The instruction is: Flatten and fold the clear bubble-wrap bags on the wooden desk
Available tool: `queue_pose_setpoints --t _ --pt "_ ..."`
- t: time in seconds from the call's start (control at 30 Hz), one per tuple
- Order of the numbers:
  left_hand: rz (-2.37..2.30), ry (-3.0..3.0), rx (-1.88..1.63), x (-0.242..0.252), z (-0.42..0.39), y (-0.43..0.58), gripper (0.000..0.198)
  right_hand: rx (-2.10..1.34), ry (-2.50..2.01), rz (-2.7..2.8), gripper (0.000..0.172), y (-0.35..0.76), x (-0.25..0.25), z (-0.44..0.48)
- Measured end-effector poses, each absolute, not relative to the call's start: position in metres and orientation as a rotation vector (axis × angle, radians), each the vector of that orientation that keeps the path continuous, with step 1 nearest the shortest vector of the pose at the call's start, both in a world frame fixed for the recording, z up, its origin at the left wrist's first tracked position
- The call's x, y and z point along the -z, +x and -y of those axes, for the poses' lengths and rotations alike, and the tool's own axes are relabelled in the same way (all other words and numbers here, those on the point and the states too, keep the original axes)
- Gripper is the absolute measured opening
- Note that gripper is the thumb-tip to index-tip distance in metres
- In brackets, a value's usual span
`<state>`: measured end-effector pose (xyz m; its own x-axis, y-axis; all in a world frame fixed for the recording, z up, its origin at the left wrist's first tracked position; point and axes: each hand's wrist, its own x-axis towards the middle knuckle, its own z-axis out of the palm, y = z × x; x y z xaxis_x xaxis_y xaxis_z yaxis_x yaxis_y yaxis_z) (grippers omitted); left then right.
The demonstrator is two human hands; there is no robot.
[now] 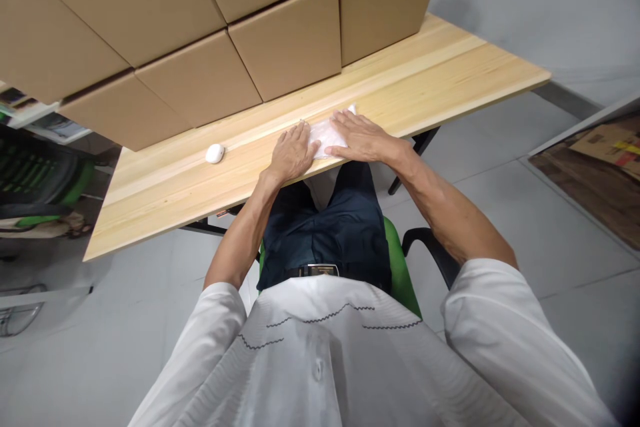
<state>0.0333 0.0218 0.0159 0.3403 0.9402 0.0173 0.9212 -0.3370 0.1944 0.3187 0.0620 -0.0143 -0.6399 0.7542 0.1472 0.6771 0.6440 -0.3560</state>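
Note:
A thin white sheet, tissue-like or soft plastic (324,135), lies flat on the wooden table (400,97) close to its front edge. On the sheet's left side rests my left hand (294,150), flat, with the fingers stretched forward and the thumb on the sheet. My right hand (361,135) presses on the sheet's right part, palm down and fingers spread. A small white corner pokes out beyond the right fingertips. What lies under the palms is hidden. Left of my hands sits a small rounded white object (215,153), like an earbud case, touched by neither hand.
Stacked cardboard boxes (293,40) form a wall along the table's back. A dark and green chair (45,173) stands at the left. On the floor at the right lies flattened cardboard (607,147). I sit on a green chair (401,273) with a black armrest.

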Motion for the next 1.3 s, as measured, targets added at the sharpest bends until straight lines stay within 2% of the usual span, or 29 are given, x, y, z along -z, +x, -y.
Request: queue_pose_setpoints --t 0.33,0.7,0.83,1.0,1.1,1.3 --pt "-1.714 2.450 -0.179 -0.018 -0.020 0.032 0.096 -0.426 -1.179 2.618 0.140 0.320 0.016 -0.068" --pt "-1.784 2.449 -0.038 -0.029 -0.011 0.041 0.086 -0.433 -0.988 2.626 0.149 0.357 0.020 -0.061" --pt "-1.803 2.453 -0.042 -0.028 -0.010 0.041 0.085 -0.368 -0.976 2.504 0.131 0.382 0.016 -0.035" --pt "-1.805 2.463 -0.052 -0.030 -0.005 0.042 0.085 -0.282 -0.979 2.391 0.085 0.376 0.027 -0.005" --pt "-1.814 2.479 -0.044 -0.030 -0.005 0.042 0.086 -0.248 -0.960 2.332 0.066 0.361 0.036 0.002" --pt "-1.774 2.496 -0.104 -0.025 -0.008 0.038 0.089 -0.181 -1.006 2.165 0.049 0.346 0.042 0.014"
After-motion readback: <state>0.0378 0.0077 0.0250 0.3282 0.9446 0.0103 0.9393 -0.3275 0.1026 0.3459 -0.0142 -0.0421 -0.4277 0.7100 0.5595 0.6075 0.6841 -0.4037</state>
